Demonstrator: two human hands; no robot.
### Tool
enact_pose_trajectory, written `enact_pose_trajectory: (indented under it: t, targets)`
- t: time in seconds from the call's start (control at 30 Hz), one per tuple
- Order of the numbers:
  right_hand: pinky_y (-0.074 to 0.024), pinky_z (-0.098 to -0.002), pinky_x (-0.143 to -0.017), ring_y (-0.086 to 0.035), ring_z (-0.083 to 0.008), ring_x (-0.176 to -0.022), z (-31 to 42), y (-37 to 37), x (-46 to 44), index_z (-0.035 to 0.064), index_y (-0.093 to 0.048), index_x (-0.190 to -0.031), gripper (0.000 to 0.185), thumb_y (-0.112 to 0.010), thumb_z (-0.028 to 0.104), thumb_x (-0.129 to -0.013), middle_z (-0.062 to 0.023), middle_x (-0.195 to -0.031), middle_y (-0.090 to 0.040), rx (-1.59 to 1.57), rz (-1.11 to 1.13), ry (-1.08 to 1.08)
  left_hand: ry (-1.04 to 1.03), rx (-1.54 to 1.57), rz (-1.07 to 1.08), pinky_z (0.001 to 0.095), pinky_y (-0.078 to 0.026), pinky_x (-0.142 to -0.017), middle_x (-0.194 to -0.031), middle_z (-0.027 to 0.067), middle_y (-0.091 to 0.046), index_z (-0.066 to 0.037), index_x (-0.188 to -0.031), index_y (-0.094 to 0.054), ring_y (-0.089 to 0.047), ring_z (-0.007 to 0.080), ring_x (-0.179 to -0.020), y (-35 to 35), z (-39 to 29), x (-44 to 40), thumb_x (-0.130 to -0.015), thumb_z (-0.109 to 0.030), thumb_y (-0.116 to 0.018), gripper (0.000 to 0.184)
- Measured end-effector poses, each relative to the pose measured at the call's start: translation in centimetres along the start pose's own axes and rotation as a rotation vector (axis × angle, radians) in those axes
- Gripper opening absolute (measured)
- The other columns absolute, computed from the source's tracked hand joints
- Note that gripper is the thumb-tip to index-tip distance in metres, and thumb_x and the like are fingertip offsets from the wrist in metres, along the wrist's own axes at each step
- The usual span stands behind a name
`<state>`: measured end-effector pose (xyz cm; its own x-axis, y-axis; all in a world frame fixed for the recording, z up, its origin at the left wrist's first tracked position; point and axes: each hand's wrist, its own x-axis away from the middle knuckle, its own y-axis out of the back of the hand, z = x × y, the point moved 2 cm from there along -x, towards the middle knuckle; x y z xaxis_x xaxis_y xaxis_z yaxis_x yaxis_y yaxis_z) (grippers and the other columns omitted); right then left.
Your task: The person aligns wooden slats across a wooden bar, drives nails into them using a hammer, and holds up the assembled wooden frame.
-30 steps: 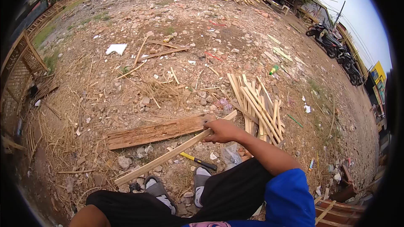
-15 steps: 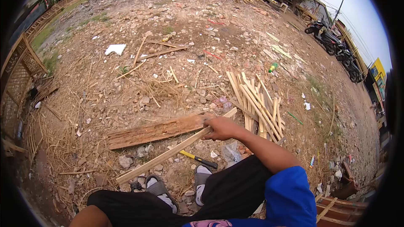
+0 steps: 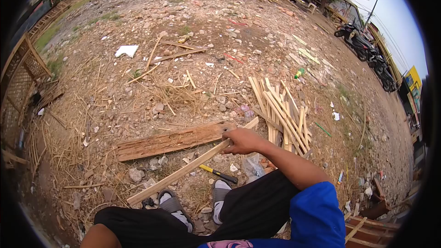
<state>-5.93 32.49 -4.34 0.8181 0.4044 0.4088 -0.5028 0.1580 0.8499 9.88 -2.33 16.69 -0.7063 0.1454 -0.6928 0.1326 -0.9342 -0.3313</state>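
Note:
My right hand (image 3: 243, 141) is closed around a long, pale wooden strip (image 3: 183, 170) near its far end. The strip slants from the right hand down to the left, its near end close to my left foot. Just beyond it lies a thick, rough brown plank (image 3: 177, 141) on the ground. A hammer (image 3: 218, 173) with a yellow and black handle rests under and beside the strip, in front of my feet; its head is hidden. To the right of the hand is a pile of pale wooden strips (image 3: 282, 115). My left hand is out of view; only part of that arm shows at the bottom left.
Rubble and dry straw cover the ground. A clear plastic bag (image 3: 252, 167) lies by my right knee. Farther out are thin wood pieces (image 3: 179, 56), a white broken sheet (image 3: 127, 51), a green bottle (image 3: 299, 73), a woven bamboo panel (image 3: 20, 78) and parked motorcycles (image 3: 367, 55).
Almost nothing differs. The right hand keeps its grip on the strip, and the view has shifted very slightly.

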Motion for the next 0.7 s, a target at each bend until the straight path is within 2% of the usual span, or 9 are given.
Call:
enact_pose_trajectory:
  t: [0.3,0.4,0.5,0.6,0.7]
  targets:
    - [-0.0531,-0.0476,-0.085,-0.067,-0.0357,-0.101,-0.4,-0.3,-0.1,0.0081,-0.068,-0.112,0.055,-0.075,0.052,-0.080,-0.0171,-0.099,-0.071,0.000,-0.012,0.003,-0.019,0.018,-0.013,0.0472,-0.020,-0.123,-0.154,0.0108,-0.035,-0.013,-0.147,-0.036,-0.028,0.0265,-0.146,0.0,-0.1,-0.5,-0.099,-0.048,-0.049,0.060]
    - [-0.0532,-0.0475,-0.086,-0.067,-0.0359,-0.101,-0.2,0.2,-0.3,0.0078,-0.068,-0.111,0.055,-0.076,0.052,-0.079,-0.0173,-0.101,-0.071,-0.080,0.087,-0.034,-0.046,0.021,-0.028,0.0471,-0.020,-0.123,-0.154,0.0110,-0.035,-0.012,-0.147,-0.037,-0.029,0.0265,-0.145,-0.1,0.0,-0.6,-0.099,-0.047,-0.049,0.060]
    - [-0.0535,-0.0475,-0.085,-0.067,-0.0357,-0.100,-0.7,-0.3,-0.3,0.0075,-0.068,-0.111,0.055,-0.076,0.052,-0.079,-0.0174,-0.100,-0.071,-0.012,-0.005,-0.007,-0.037,0.032,-0.034,0.0470,-0.020,-0.123,-0.154,0.0111,-0.035,-0.012,-0.146,-0.037,-0.029,0.0264,-0.145,0.0,-0.2,-0.7,-0.100,-0.047,-0.048,0.060]
    - [-0.0529,-0.0454,-0.075,-0.070,-0.0321,-0.085,-1.3,-1.0,-0.5,0.0081,-0.065,-0.115,0.057,-0.073,0.054,-0.081,-0.0105,-0.078,-0.072,0.042,-0.056,0.064,-0.030,0.037,-0.038,0.0470,-0.020,-0.123,-0.154,0.0112,-0.035,-0.012,-0.146,-0.037,-0.029,0.0264,-0.145,0.1,-0.3,-0.7,-0.100,-0.047,-0.048,0.059]
    - [-0.0529,-0.0452,-0.075,-0.070,-0.0323,-0.085,-1.4,-1.1,-0.6,0.0078,-0.065,-0.115,0.058,-0.073,0.055,-0.081,-0.0108,-0.079,-0.072,0.057,-0.071,0.068,-0.033,0.037,-0.043,0.0469,-0.020,-0.123,-0.153,0.0113,-0.036,-0.012,-0.146,-0.037,-0.029,0.0264,-0.145,0.3,-0.5,-0.8,-0.100,-0.047,-0.048,0.059]
